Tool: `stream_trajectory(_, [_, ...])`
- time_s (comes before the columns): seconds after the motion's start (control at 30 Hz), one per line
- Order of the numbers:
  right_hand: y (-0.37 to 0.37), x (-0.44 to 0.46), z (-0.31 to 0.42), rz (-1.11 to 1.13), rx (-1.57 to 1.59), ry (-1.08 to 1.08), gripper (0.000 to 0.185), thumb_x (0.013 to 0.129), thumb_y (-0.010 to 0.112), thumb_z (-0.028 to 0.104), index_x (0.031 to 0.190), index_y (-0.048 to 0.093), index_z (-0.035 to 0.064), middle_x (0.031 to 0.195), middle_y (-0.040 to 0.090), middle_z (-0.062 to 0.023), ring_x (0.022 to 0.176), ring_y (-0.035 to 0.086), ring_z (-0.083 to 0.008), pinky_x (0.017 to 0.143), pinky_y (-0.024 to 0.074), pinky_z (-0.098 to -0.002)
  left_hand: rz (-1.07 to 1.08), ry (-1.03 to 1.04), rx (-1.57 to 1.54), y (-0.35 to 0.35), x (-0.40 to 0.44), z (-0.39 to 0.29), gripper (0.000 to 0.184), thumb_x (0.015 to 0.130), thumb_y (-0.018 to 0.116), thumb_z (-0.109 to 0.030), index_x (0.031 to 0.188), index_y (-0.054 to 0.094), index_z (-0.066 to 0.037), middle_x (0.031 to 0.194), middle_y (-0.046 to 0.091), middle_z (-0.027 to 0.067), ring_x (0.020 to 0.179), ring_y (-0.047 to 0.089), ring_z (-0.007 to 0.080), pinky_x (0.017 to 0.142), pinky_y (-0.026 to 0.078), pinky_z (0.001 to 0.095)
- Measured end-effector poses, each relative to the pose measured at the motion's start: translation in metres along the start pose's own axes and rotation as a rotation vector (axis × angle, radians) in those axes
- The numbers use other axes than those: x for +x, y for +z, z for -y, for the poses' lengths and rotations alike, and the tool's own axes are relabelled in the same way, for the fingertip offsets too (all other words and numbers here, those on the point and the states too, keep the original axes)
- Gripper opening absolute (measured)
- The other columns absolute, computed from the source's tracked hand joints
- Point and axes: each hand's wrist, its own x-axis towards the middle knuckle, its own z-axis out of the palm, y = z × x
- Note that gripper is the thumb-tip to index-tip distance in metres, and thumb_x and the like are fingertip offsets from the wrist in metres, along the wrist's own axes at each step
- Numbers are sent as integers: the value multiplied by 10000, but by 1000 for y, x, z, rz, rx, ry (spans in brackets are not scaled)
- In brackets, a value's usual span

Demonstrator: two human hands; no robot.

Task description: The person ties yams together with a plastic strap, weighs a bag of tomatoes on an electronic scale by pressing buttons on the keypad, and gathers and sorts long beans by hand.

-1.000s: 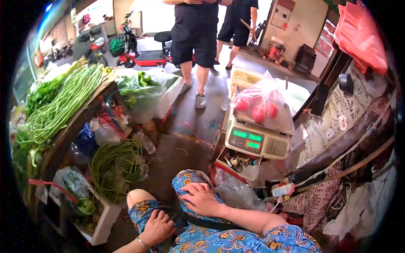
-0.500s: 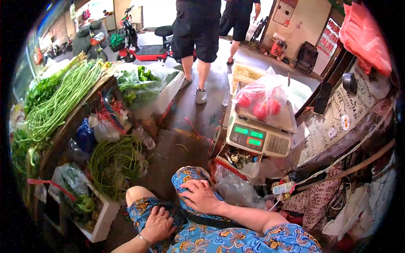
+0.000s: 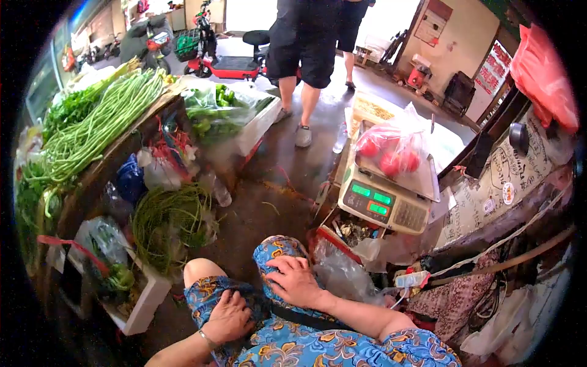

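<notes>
My left hand (image 3: 230, 318) lies on my left thigh, on blue patterned cloth (image 3: 202, 292), its fingers a little bent and holding nothing. On my right knee rests my right hand (image 3: 295, 281), empty, with fingers spread. Ahead and to the right stands a digital scale (image 3: 386, 200) with lit green displays. A clear plastic bag of round red produce (image 3: 398, 160) sits on its pan. Below the scale, near my right knee, is crumpled clear plastic (image 3: 343, 275). A coil of green long beans (image 3: 174, 223) lies to the left of my knees.
Long beans (image 3: 116, 122) and leafy greens cover a stand at left. Below is a white foam box (image 3: 147, 306); another box (image 3: 260, 125) holds bagged greens. Two people in black shorts (image 3: 302, 46) stand ahead near a red scooter (image 3: 235, 67). Red plastic bags (image 3: 544, 76) hang at right.
The view has shifted slightly, so the surroundings sit a bit further right. The farther person has stepped partly behind the nearer one. Both my hands stay on my legs.
</notes>
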Motion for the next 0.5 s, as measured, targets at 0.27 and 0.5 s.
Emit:
stream_trajectory(0.27, [0, 4, 2, -51, -43, 9, 177, 835, 636, 222, 985, 679, 138, 1215, 578, -24, 1192, 477, -222, 970, 315, -409, -63, -36, -64, -5, -1, 1, 316, 864, 572, -372, 851, 649, -66, 982, 600, 129, 1050, 489, 285, 983, 308, 431])
stream_trajectory(0.5, [0, 5, 1, 0, -24, 30, 187, 816, 641, 204, 989, 669, 140, 1246, 545, -31, 1200, 465, -245, 985, 306, -430, -118, -29, -1, 10, -2, 1, 331, 875, 562, -362, 902, 671, -50, 1043, 603, 177, 1176, 461, 345, 1036, 284, 466])
